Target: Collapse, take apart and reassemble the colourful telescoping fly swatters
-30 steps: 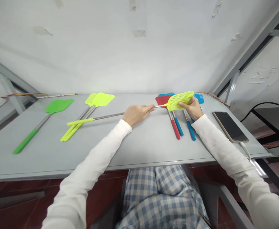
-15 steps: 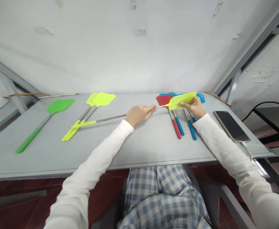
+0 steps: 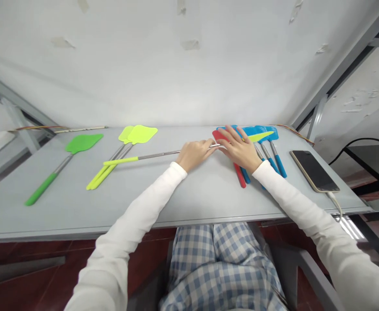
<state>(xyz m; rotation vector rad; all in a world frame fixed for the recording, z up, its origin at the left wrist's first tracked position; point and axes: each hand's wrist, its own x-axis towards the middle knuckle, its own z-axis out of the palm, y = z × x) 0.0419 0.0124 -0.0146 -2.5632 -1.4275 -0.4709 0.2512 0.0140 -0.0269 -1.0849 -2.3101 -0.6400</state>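
Note:
A yellow fly swatter (image 3: 121, 161) with a long metal rod is held sideways above the table. My left hand (image 3: 193, 156) is closed around its rod. Close beside it, my right hand (image 3: 241, 152) pinches the rod near the swatter's head, the other fingers raised and spread. The yellow head is turned edge-on and partly hidden behind that hand. Beneath my right hand lie a red fly swatter (image 3: 240, 176) and several blue fly swatters (image 3: 279, 166), partly covered.
Two more yellow fly swatters (image 3: 144, 134) lie overlapping left of centre, below the held handle. Farther left is a green fly swatter (image 3: 84, 142). A phone (image 3: 315, 170) with a white cable lies at the right of the grey table (image 3: 176, 203). A wall stands behind.
My right hand has moved left from the swatter's head to the rod beside my left hand. The head has turned from showing its face to edge-on, and the handle has shifted slightly right.

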